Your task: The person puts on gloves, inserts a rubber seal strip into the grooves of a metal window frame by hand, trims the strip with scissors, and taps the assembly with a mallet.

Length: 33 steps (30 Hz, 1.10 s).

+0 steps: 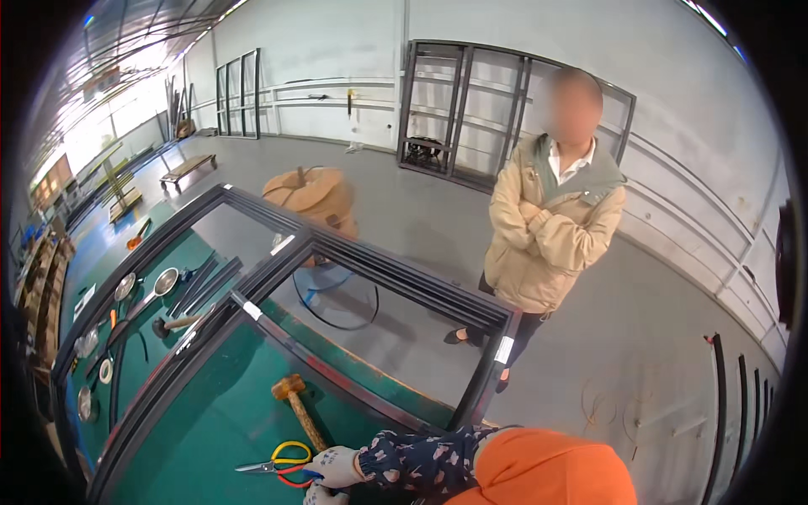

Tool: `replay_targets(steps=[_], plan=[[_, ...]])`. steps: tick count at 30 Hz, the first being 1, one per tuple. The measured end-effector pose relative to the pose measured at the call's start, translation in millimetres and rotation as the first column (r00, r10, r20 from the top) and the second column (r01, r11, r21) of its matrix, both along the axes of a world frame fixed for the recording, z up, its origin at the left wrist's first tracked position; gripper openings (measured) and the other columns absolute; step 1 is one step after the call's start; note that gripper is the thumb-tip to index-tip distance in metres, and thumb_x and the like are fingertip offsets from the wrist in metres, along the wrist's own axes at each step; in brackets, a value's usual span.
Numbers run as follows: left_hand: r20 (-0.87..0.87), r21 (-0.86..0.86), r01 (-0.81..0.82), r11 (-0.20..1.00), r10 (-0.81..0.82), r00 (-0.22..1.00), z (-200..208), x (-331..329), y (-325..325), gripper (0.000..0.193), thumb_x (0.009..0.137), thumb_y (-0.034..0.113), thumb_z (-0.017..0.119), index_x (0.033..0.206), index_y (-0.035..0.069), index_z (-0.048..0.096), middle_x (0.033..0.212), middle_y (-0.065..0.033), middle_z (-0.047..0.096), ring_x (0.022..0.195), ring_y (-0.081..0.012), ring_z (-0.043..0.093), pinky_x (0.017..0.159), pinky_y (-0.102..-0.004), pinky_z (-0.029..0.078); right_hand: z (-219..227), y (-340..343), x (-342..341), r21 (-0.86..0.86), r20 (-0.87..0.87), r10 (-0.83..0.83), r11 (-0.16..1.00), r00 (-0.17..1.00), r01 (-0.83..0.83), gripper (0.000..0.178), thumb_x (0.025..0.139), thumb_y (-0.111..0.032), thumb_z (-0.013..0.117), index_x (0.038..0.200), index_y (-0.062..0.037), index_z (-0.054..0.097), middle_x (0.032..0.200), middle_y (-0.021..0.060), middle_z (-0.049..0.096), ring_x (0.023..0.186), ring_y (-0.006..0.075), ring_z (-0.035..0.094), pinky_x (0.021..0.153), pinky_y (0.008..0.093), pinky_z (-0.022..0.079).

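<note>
My right hand [337, 468], in a pale grey-blue glove, reaches in from the lower right with a dark floral sleeve behind it. Its fingers are bent and overlap the ends of the scissors' handles. Whether they grip these handles or something small is hidden. The scissors [290, 459] have yellow and red loops, with the blades pointing left. Below, at the lower edge, only part of my gloved left hand [325, 497] shows, close against the right; its fingers are mostly cut off. A wooden-handled mallet [290, 387] lies just beyond, its handle running toward my right hand.
A dark metal window frame [396, 286] spans the green table [215, 404]. Left of it lie ladles [166, 281], a black-headed hammer [164, 326], a tape roll [106, 370] and dark strips. A person in a beige jacket [551, 219] stands beyond, arms folded. Behind is a brown bundle [316, 198].
</note>
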<state>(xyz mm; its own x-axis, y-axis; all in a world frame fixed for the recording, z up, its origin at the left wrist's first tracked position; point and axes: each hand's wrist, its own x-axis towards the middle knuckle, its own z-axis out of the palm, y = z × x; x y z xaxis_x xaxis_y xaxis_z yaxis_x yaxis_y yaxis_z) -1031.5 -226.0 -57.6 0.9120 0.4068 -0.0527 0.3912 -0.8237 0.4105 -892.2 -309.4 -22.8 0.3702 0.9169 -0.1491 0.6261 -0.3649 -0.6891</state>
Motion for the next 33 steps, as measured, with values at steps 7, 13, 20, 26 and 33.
replay_targets(steps=[7,13,20,26,33], plan=[[0.032,0.053,0.129,0.99,-0.13,0.991,-4.0,2.3,-14.9,0.043,0.084,0.042,0.071,0.106,0.005,0.07,0.099,-0.0129,0.071,0.088,-0.0345,0.066,0.077,-0.0406,0.054,4.8,10.0,28.0,-0.278,0.126,0.159,0.953,0.979,-0.119,0.025,0.089,-0.027,0.056,0.1,-0.006,0.066,0.095,0.0153,0.072,0.086,0.0365,0.067,0.076,0.0452,0.053],[-0.142,0.07,0.365,0.929,-0.352,0.925,18.0,8.3,-23.1,0.045,0.084,0.045,0.071,0.104,0.005,0.07,0.096,-0.0131,0.071,0.087,-0.0351,0.066,0.076,-0.0401,0.054,-5.8,14.0,36.3,-0.469,0.166,0.33,0.855,0.929,-0.22,0.028,0.088,-0.032,0.056,0.102,-0.0091,0.066,0.093,0.0141,0.072,0.084,0.036,0.067,0.074,0.0465,0.052],[-0.011,0.053,0.258,0.965,-0.257,0.966,-18.5,-4.8,-1.8,0.046,0.082,0.046,0.074,0.1,0.004,0.071,0.092,-0.0135,0.072,0.084,-0.0351,0.067,0.076,-0.0395,0.054,22.4,8.0,30.5,0.024,0.193,-0.209,0.978,0.959,0.208,0.028,0.086,-0.028,0.059,0.103,-0.0069,0.065,0.095,0.0165,0.071,0.084,0.0384,0.066,0.075,0.0456,0.052],[0.2,-0.138,-0.082,0.987,0.109,0.974,2.4,-7.9,23.9,0.043,0.081,0.04,0.073,0.102,0.002,0.072,0.094,-0.0153,0.073,0.086,-0.0353,0.068,0.077,-0.0401,0.055,-1.8,39.4,41.3,0.304,-0.475,-0.275,0.84,0.836,0.449,0.022,0.088,-0.025,0.062,0.102,-0.0077,0.062,0.083,0.0091,0.065,0.07,0.0249,0.061,0.066,0.0347,0.05],[0.136,-0.205,-0.17,0.964,0.2,0.97,67.2,-36.0,-6.4,0.045,0.083,0.036,0.069,0.117,0.008,0.07,0.104,-0.0128,0.072,0.091,-0.0343,0.068,0.079,-0.0398,0.053,51.7,-4.6,-3.1,0.446,-0.894,0.348,0.759,0.284,0.474,0.041,0.086,-0.006,0.064,0.125,-0.0075,0.052,0.105,0.0085,0.062,0.087,0.0187,0.06,0.079,0.0303,0.051]])
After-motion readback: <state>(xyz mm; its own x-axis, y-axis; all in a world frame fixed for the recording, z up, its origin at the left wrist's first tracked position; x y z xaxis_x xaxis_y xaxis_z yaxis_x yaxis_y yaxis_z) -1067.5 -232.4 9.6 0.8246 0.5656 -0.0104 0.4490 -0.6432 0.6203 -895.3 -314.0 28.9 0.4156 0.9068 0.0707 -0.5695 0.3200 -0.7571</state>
